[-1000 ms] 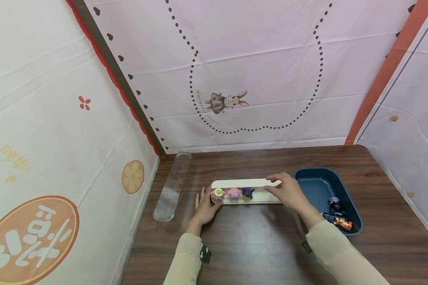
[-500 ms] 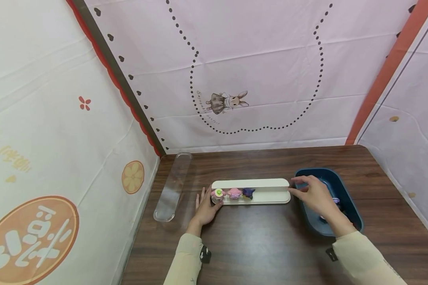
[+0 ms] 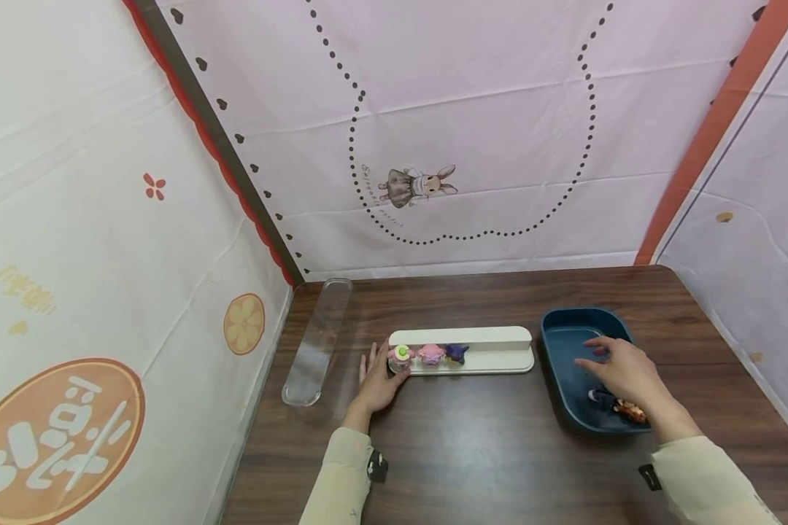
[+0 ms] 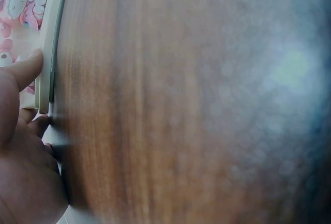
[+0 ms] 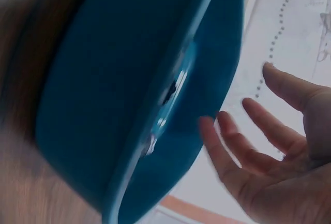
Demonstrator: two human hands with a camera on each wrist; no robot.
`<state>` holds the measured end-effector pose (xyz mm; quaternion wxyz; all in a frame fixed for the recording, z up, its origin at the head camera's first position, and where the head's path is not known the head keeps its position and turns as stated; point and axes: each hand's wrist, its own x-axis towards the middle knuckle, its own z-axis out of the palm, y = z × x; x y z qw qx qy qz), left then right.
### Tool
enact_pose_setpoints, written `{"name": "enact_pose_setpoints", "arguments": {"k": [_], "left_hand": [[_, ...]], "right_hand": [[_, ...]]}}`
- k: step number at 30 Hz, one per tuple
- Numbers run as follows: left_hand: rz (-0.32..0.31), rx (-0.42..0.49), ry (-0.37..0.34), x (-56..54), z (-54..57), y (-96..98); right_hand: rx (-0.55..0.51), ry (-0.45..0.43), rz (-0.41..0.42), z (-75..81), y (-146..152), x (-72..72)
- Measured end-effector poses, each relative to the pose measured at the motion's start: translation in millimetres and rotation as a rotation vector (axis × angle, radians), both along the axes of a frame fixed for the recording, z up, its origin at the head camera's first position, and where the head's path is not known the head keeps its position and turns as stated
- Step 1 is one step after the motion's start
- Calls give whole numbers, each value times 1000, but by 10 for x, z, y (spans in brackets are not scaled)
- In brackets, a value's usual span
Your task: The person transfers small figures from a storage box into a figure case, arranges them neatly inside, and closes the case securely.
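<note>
A long white display base (image 3: 502, 357) with a raised back step lies on the table. My left hand (image 3: 376, 388) grips its left end, the thumb (image 4: 28, 69) at the front rim and fingers round the end. Three small figurines stand in a row there: a pink one with a green-and-white top (image 3: 401, 354), a pink one (image 3: 430, 354) and a dark purple one (image 3: 456, 354). Over the blue bin (image 3: 568, 357) hovers my right hand (image 3: 630, 372), fingers apart and holding nothing. Inside the bin lie a dark blue figurine (image 3: 603, 397) and an orange-brown one (image 3: 630, 411), partly hidden by the hand.
A clear plastic cover (image 3: 318, 343), long and narrow, lies at the table's left side. The wood-grain table (image 3: 473, 445) is bounded by printed cloth walls (image 3: 499, 146) at the back and both sides.
My right hand has left the right part of the white base and moved right, over the blue bin. The left hand stays at the base's left end; the three figurines have not moved.
</note>
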<state>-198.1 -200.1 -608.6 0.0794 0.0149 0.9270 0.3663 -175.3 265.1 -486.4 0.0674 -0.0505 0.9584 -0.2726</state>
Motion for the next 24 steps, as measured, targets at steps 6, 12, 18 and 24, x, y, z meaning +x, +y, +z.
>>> {"name": "enact_pose_setpoints", "arguments": {"k": [6,12,18,24], "left_hand": [[4,0,-2,-25,-19,-3],[11,4,-14,-26,-26,-9],[7,3,-10,-28,-34,-13],[0,15,7,-7,-47,-17]], "right_hand": [[88,-100,-5,-23,154,-19],[143,-197,10,-80,183,-58],[170,-217,-4,-151,181,-70],[165,-180,1,-216,177,-58]]}}
